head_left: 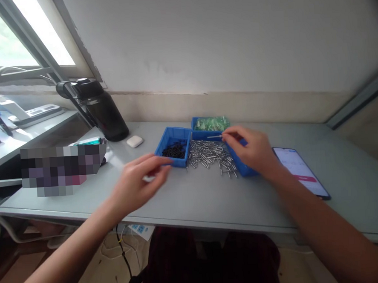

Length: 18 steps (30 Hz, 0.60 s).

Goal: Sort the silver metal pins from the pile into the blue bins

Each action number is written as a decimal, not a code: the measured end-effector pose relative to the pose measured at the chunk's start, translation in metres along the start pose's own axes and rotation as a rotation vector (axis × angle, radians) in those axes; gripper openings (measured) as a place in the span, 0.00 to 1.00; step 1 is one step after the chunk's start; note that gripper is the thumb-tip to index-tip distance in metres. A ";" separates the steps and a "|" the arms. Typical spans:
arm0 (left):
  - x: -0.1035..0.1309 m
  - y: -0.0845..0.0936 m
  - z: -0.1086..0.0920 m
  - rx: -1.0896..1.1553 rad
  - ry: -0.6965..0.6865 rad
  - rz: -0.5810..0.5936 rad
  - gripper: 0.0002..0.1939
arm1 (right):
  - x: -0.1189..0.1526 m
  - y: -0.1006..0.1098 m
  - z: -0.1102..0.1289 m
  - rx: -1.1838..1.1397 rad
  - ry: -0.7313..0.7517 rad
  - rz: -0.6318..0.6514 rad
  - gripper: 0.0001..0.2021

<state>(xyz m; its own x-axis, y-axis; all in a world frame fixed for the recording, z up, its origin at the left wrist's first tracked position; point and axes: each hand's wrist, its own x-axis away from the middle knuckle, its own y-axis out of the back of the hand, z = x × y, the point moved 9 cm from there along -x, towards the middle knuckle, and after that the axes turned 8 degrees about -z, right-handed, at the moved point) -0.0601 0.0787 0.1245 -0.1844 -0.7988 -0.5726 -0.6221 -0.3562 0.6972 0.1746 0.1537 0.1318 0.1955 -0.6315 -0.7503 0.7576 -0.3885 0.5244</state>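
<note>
My right hand [249, 148] pinches a thin silver metal pin [213, 136] between thumb and fingertips, its free end pointing left. Below it a loose pile of similar silver pins [210, 153] lies on the table. Partly covered by that hand is a blue bin [244, 166], whose contents I cannot see. My left hand [142, 180] has thumb and index finger stretched out slightly apart, with nothing visible between them. Its fingertips are at the near edge of another blue bin [163, 139], which holds small black parts [176, 151].
At the back, a blue bin [201, 134] holds green-tinted plastic packets [212, 124]. A phone [301, 173] with a lit screen lies at the right. On the left stand a large black bottle [105, 112], a white earbud case [134, 141] and a blurred-out item [62, 170].
</note>
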 end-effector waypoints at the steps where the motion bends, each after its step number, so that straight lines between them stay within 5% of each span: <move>1: -0.014 -0.018 -0.017 0.119 -0.003 0.052 0.12 | -0.001 0.005 -0.004 -0.054 -0.059 -0.061 0.06; 4: -0.050 -0.066 -0.047 0.464 0.093 0.127 0.18 | 0.000 0.016 -0.013 -0.186 -0.182 -0.225 0.08; 7: -0.069 -0.097 -0.052 0.715 0.174 0.106 0.20 | 0.001 0.018 -0.014 -0.212 -0.186 -0.275 0.09; 13: -0.062 -0.115 -0.031 0.937 0.302 -0.032 0.17 | 0.005 0.003 0.003 -0.074 -0.047 -0.152 0.07; 18: -0.052 -0.128 -0.016 1.019 0.372 0.000 0.13 | 0.008 -0.020 0.017 -0.026 0.081 0.075 0.04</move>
<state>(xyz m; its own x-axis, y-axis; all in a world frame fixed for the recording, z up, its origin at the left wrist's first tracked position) 0.0416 0.1578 0.0716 -0.0485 -0.9570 -0.2860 -0.9933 0.0764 -0.0871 0.1508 0.1451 0.1217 0.3010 -0.6015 -0.7400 0.7546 -0.3242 0.5705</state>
